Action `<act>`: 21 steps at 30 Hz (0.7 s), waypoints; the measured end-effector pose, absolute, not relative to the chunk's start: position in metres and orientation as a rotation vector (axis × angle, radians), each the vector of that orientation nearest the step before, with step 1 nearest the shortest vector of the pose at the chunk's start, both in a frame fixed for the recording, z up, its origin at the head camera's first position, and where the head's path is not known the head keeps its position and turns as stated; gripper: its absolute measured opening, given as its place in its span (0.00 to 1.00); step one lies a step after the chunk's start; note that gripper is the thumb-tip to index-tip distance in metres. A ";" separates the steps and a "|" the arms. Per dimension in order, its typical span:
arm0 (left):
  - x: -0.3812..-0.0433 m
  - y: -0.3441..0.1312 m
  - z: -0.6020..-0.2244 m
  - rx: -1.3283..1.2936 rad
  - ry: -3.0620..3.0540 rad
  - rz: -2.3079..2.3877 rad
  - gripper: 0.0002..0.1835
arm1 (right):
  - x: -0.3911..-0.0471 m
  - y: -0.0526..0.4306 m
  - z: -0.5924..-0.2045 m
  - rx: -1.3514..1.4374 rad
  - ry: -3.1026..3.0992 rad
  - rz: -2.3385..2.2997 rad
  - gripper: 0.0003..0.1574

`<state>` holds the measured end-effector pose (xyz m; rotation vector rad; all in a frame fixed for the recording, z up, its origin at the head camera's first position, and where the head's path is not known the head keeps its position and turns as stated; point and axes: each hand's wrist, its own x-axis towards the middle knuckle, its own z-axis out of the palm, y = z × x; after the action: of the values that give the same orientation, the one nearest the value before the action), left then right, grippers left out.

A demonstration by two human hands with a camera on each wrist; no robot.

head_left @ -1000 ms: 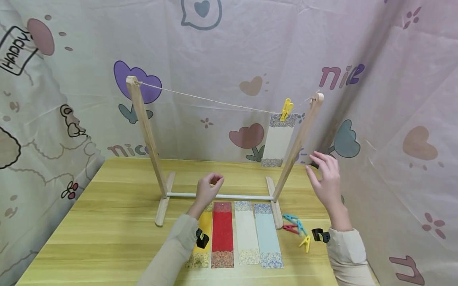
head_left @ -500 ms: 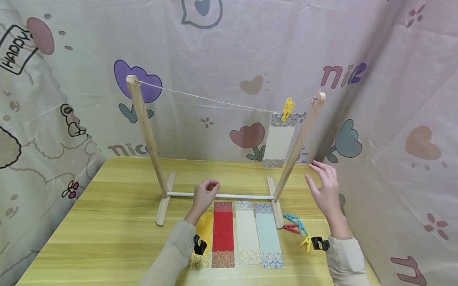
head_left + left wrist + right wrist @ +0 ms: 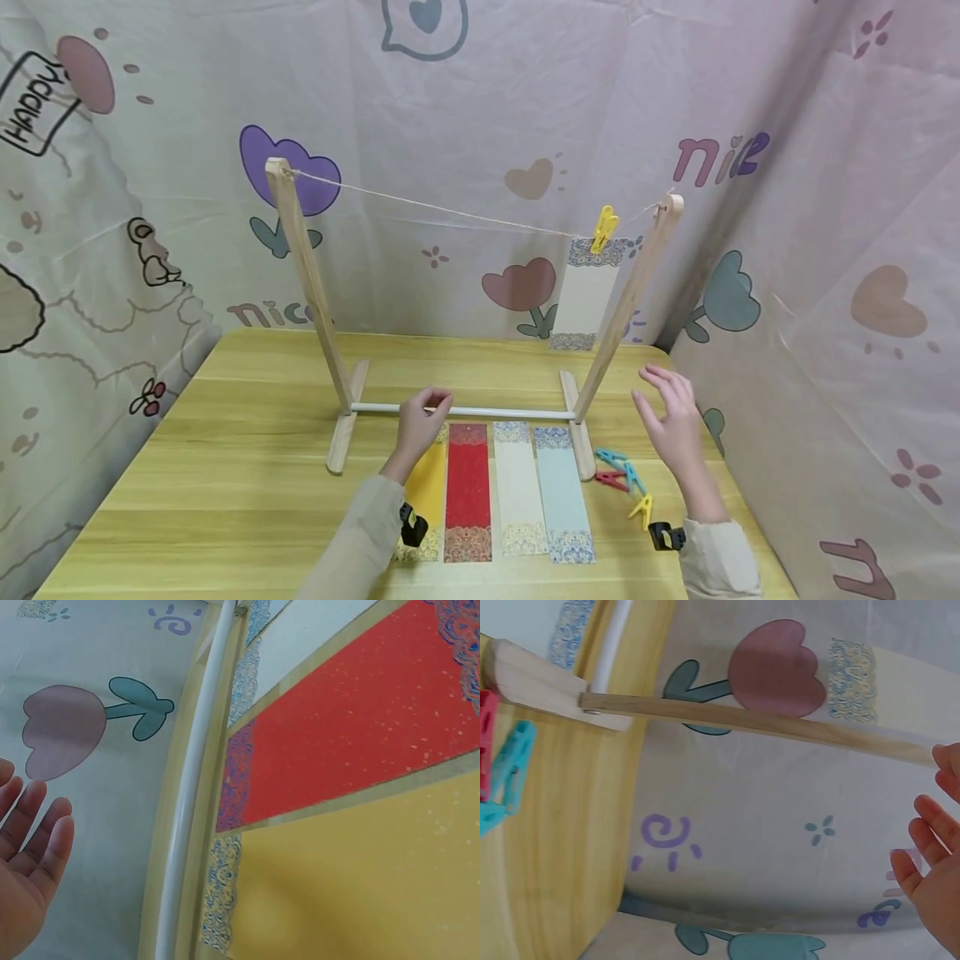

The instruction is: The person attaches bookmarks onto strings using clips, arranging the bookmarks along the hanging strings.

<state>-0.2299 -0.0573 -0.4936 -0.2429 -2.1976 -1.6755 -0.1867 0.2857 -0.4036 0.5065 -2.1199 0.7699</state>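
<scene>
The left hand (image 3: 422,421) hangs above the worktop (image 3: 225,458), its grip relaxed around bare air, fingers gently bent. In the head view it covers part of the white rod (image 3: 517,412), just beyond the yellow card (image 3: 426,492), whose patterned far end is partly hidden by the wrist. Beside that card lie a red card (image 3: 468,492), a white card (image 3: 517,500) and a pale blue card (image 3: 562,483), in a row on the near side of the rod. The right hand (image 3: 673,425) is raised outside the right post (image 3: 630,304), its grip spread, thumb apart from the fingers. Nearer the person, beside that post's foot, lie two blue pegs (image 3: 633,478), a red peg (image 3: 611,479) and a loose yellow peg (image 3: 642,510) — well apart from the fingertips. Past the post a cream card (image 3: 585,300) hangs from the string (image 3: 435,208) under a yellow clip (image 3: 604,229) — the post slants between it and the right hand. The left post (image 3: 307,275) holds the string's other end, against a printed cloth (image 3: 450,125).
</scene>
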 end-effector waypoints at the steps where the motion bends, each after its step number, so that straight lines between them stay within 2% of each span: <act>1: -0.230 -0.058 -0.495 -0.239 -2.194 -1.675 0.03 | -0.186 0.286 -0.406 0.500 -2.130 0.772 0.22; 6: -0.228 -0.061 -0.500 -0.235 -2.205 -1.665 0.03 | -0.183 0.288 -0.420 0.491 -2.138 0.799 0.22; 21: -0.223 -0.068 -0.512 -0.294 -2.342 -1.652 0.13 | -0.173 0.293 -0.454 0.432 -2.196 0.911 0.23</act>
<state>-0.2235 -0.0676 -0.5120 -0.2936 -2.3425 -1.6519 -0.1729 0.2926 -0.4536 0.4322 -2.1959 0.9110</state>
